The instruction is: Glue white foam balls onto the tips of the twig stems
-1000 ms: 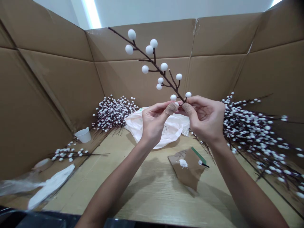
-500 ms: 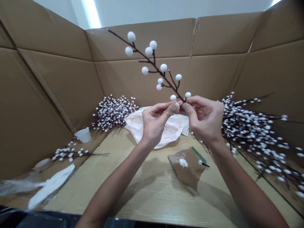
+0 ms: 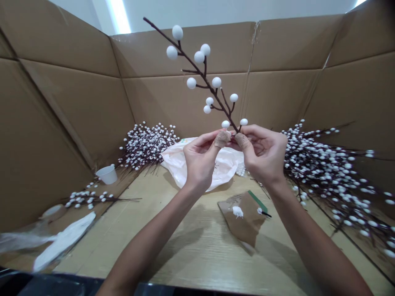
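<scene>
While both hands close on it from either side, a single berry sprig point(image 3: 202, 74) stands up and tilts toward the left, its dark stem and side twigs carrying round white foam berries point(image 3: 216, 82). The left hand point(image 3: 200, 162) and right hand point(image 3: 263, 154) are both gripping, each curled in a pinch at the base of the visible stem, and their fingertips almost meet there. Tan tape point(image 3: 222, 139) covers the tip of the left thumb, and the right thumb point(image 3: 242, 141) is wrapped the same way. The exact point where the stem enters the grip is hidden by the fingers.

The sprig and hands are directly above a crumpled white plastic bag point(image 3: 175, 162), which lies on the bench point(image 3: 185, 255). A dense heap of berry sprigs point(image 3: 146, 148) lies beyond the bag to its left, and a larger heap point(image 3: 327, 172) spreads out to its right. Further left of the bag, a white paper cup point(image 3: 107, 174) lies tipped over near a loose sprig point(image 3: 89, 199). In front of the bag lies a torn piece of brown kraft paper point(image 3: 242, 218) with a green edge.

A close, two-handed pinch seems the right hold for such a thin stem: it should limit wobble along the long, top-heavy length. Gentle, even pressure would best protect the lowest berries beside the fingertips.
</scene>
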Demonstrator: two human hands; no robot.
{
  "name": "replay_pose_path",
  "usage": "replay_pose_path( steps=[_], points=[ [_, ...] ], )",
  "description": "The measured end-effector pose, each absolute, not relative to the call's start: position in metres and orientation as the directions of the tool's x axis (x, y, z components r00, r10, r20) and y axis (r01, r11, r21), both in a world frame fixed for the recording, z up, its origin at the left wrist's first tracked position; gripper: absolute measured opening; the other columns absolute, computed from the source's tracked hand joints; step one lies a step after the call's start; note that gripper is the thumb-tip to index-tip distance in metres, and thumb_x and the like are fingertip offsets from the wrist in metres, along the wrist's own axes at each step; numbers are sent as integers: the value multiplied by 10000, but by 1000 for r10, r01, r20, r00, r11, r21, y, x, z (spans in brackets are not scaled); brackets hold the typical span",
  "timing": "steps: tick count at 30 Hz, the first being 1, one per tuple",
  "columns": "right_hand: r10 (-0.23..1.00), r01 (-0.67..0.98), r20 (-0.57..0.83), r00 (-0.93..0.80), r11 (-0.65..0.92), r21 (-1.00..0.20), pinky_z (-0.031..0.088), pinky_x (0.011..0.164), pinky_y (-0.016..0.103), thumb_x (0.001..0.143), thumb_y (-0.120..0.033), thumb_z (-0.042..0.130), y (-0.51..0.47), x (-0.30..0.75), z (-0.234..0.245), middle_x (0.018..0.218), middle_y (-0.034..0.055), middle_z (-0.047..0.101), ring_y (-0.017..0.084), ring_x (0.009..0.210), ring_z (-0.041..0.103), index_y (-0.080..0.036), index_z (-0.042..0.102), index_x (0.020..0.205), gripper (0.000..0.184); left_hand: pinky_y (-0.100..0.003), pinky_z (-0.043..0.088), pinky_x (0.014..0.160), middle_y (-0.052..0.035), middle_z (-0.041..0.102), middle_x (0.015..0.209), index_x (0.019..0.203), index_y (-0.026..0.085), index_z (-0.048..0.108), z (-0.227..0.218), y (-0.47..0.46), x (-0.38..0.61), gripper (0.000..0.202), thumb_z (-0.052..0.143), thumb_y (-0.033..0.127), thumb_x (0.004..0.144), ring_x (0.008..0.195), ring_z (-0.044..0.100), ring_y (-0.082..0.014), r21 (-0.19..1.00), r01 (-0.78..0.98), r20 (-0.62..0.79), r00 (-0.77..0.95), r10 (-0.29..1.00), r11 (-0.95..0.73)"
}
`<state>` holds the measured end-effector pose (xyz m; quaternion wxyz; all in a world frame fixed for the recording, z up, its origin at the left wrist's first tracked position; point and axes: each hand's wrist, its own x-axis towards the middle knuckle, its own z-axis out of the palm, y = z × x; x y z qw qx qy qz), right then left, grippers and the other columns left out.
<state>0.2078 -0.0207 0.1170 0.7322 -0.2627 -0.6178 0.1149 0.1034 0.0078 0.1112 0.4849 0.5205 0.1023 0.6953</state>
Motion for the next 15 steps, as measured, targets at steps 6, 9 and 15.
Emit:
replay_pose_path(
  steps=[6,9,15],
  points=[
    [471,175,855,217,843,-509,626,637,246,810,-127,597,-21,208,116,709,-6,693,136,663,694,-169,636,770,70,-319,550,839,-35,751,830,754,195,749,111,7,103,185,819,332,651,836,699,-169,635,-556,647,2,763,-536],
    [472,197,853,224,835,-514,627,641,249,806,-131,601,-21,207,115,703,-8,692,139,658,695,-172,636,767,67,-305,553,835,-30,752,827,749,197,750,110,8,103,156,816,305,659,828,697,-159,627,-551,655,-7,755,-550],
    [524,144,815,247,812,-565,636,672,288,799,-145,616,-21,206,115,716,8,700,161,675,705,-168,646,774,45,-321,550,836,-45,755,852,752,198,750,110,9,102,164,819,307,650,843,699,-175,655,-533,630,-5,777,-535]
  ],
)
